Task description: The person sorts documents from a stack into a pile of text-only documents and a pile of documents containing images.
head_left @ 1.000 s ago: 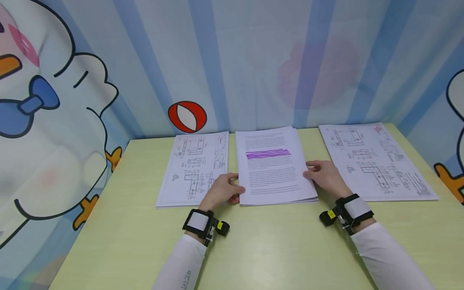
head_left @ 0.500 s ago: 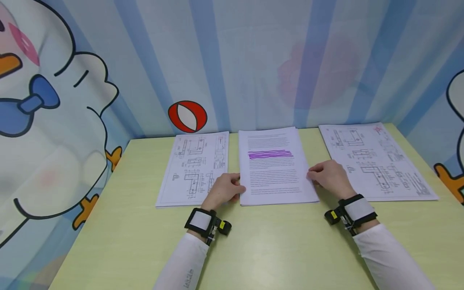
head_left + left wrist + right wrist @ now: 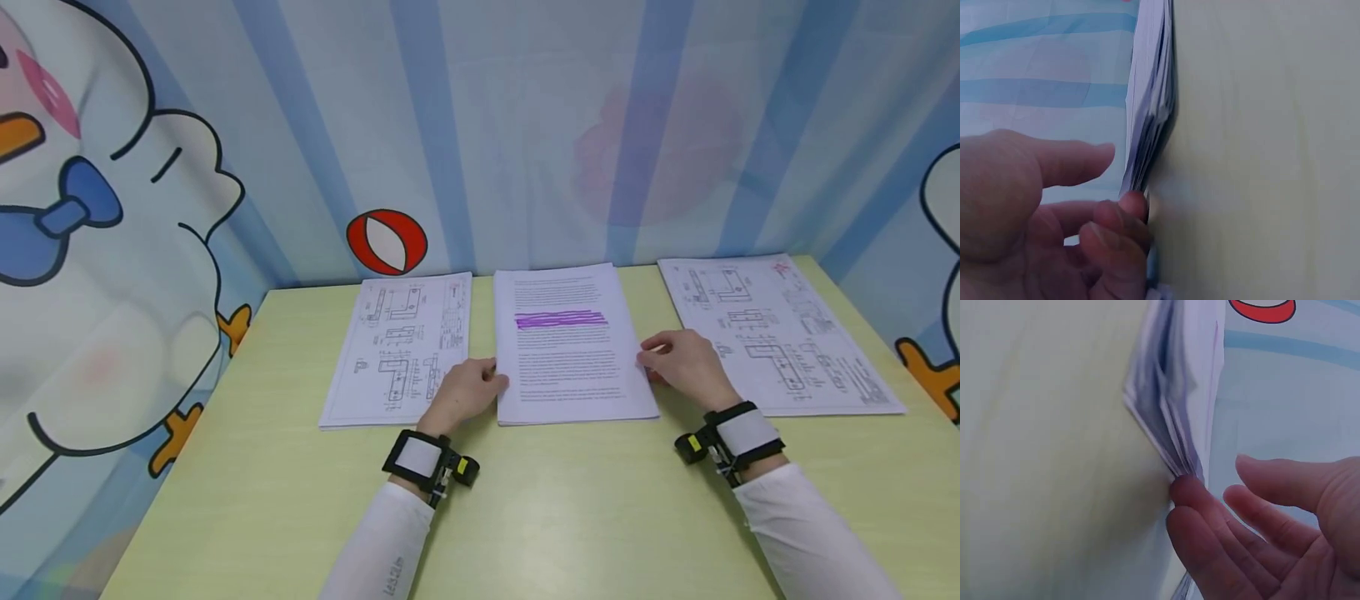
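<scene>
A stack of printed paper [image 3: 568, 367] lies on the table between both hands, with purple marker strokes across its upper text. At its left edge is my left hand [image 3: 465, 392], fingertips touching the sheets. My right hand [image 3: 686, 368] is at the opposite edge with its fingertips against the sheets. In the left wrist view the thumb [image 3: 1085, 161] stands off the paper edges [image 3: 1155, 115], while the other fingers are loosely bent. The right wrist view has the thumb [image 3: 1285, 481] likewise apart, and the sheet edges [image 3: 1172, 419] fan slightly above the fingertips.
A stack of technical drawings [image 3: 375, 367] lies to the left, partly under my left hand in the head view. Another drawing stack [image 3: 810, 333] lies to the right, with a red mark near its top. A patterned curtain [image 3: 525, 125] rises behind the pale table [image 3: 570, 508].
The middle stack has shifted slightly right, and its sheets that stuck out at the lower right now line up more evenly. My right hand has moved a little right with the edge.
</scene>
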Tool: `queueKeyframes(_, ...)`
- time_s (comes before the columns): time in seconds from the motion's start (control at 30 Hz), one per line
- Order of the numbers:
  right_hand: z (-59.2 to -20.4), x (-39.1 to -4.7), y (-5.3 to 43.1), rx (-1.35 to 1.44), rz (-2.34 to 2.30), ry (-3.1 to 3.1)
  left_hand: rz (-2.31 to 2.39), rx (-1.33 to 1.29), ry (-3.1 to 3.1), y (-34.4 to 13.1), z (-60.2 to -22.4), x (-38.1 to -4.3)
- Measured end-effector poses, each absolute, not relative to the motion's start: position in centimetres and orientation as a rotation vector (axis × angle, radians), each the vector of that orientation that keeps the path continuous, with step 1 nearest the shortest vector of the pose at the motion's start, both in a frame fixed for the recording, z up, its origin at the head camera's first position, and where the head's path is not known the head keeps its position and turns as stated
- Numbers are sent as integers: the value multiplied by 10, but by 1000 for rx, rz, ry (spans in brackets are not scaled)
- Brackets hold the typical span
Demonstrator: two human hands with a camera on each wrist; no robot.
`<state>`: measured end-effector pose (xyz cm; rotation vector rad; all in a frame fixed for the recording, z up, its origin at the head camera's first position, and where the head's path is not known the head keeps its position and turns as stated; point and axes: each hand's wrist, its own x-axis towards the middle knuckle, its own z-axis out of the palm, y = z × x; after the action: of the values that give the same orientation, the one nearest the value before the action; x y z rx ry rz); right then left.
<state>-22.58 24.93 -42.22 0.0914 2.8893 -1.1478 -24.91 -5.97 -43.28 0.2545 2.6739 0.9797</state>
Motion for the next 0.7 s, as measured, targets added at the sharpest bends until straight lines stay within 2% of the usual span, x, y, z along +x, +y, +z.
queueKeyframes(0.23,-410,-224,263,-63,-1096,2965,1227,188,2741,-49,-429,-253)
queueKeyframes(0.53,-402,-220,290,-220,-1070,3157,1428,501,2739,-8,-418,-253)
queueKeyframes(0.7,-397,-218,308,-224,-1075,3204,1569,496,2593,26,-417,-252)
